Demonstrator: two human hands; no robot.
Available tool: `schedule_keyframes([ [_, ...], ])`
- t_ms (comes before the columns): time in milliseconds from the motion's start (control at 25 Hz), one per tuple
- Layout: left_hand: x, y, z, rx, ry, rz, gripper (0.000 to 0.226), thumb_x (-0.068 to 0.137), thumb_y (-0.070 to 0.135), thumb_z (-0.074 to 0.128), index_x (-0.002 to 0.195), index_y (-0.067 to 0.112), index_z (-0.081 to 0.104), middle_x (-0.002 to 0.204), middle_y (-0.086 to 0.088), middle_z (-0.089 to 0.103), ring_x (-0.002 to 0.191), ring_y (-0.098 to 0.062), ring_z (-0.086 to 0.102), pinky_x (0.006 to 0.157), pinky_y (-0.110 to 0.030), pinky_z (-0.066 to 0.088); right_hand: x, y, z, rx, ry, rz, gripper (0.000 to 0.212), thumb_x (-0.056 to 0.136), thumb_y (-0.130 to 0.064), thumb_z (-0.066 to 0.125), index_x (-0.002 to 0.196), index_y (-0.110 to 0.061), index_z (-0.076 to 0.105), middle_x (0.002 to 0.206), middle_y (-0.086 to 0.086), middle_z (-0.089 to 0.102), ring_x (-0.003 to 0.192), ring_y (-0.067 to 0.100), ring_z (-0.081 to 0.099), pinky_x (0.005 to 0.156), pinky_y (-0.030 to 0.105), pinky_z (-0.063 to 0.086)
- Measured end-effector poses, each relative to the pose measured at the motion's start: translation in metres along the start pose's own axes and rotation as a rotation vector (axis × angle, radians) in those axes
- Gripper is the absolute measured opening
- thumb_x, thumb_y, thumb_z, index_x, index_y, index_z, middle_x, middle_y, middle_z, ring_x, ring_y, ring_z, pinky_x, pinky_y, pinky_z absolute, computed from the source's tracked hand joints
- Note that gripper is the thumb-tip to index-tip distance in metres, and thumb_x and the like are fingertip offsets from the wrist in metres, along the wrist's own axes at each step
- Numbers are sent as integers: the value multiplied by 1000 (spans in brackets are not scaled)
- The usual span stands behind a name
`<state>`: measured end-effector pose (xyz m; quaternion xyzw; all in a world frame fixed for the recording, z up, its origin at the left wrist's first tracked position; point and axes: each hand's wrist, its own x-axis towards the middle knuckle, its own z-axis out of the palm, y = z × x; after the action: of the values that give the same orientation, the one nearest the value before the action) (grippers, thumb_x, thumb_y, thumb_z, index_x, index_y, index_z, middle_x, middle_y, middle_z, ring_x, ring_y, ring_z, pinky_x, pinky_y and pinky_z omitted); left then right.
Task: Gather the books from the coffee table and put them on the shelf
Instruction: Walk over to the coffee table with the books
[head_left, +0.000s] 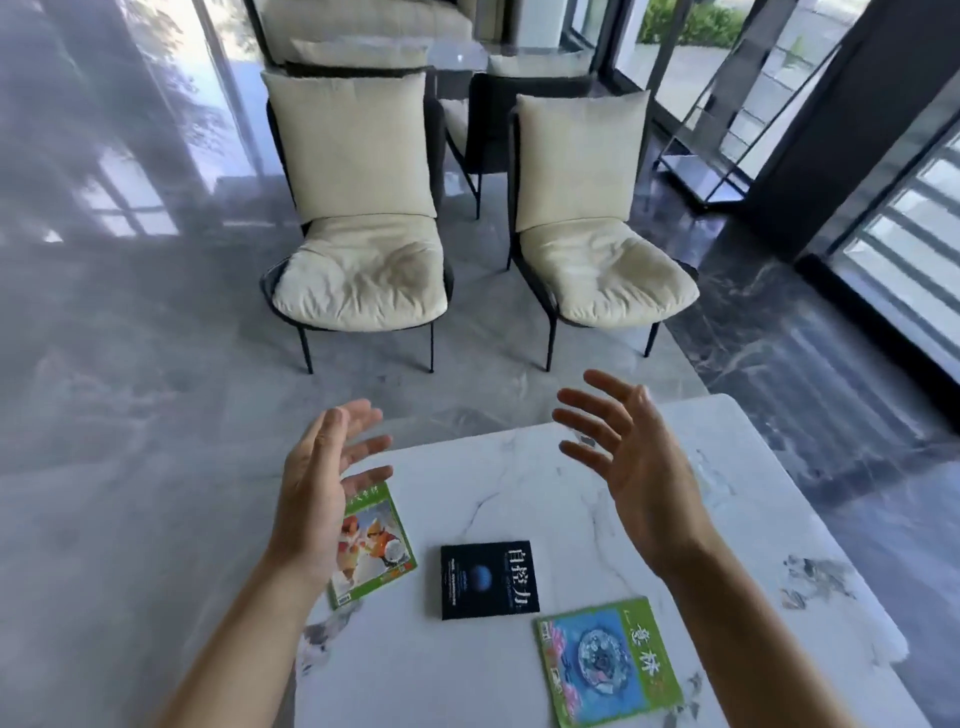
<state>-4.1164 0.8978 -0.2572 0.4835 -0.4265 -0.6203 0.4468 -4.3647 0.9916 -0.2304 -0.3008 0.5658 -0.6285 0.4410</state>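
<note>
Where the left hand (317, 499) blocks the view: the near-left part of the left green book (382, 540) is hidden.
Cut off: the coffee table (519, 478) runs out at the bottom edge, as do both forearms.
Hard to make out: small print on the dark book (488, 579); a further chair behind the front two, mostly covered.
Books: three, flat on the table and apart; the dark one lies between the left green book and the right green book (610, 662).
Hands: two; the left hand and right hand (639, 478) hover above the table, palms facing, fingers spread, holding nothing.
Cream chairs: two, left (358, 260) and right (597, 260), beyond the table.
</note>
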Motion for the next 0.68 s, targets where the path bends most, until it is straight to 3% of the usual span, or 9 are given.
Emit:
schedule_keyframes([
  [120,-3,-6,-10,-1,116,10,56,82,59,48,114,17,64,125,-11,68,104,-25,69,81,-41,56,31,16,8,-1,-114,46,66,88,-66,45,133,-20,60,128,8,73,121,27,67,99,48,53],
  [240,1,-21,-28,-7,217,3,60,76,63,50,114,19,65,122,-8,69,102,-22,69,77,-36,56,53,45,23,-35,-219,118,88,68,-82,62,131,-22,62,127,7,74,120,26,68,95,46,53],
  [360,13,-53,-57,-26,318,-38,48,85,53,49,115,18,64,118,-6,71,100,-22,70,70,-28,59,69,88,39,-77,-268,179,91,64,-84,63,131,-22,62,126,6,74,119,25,69,95,45,52],
  [480,26,-105,-89,-9,391,-145,39,87,47,46,110,21,65,116,-5,71,103,-27,68,76,-36,55,85,147,55,-106,-275,271,91,62,-84,64,129,-23,63,126,6,74,119,26,69,96,46,52],
  [680,61,-203,-145,41,428,-288,39,85,54,49,106,27,66,116,-2,71,105,-26,68,78,-38,54,116,268,87,-137,-230,376,90,57,-86,66,124,-26,66,121,4,76,116,25,70,95,45,53],
])
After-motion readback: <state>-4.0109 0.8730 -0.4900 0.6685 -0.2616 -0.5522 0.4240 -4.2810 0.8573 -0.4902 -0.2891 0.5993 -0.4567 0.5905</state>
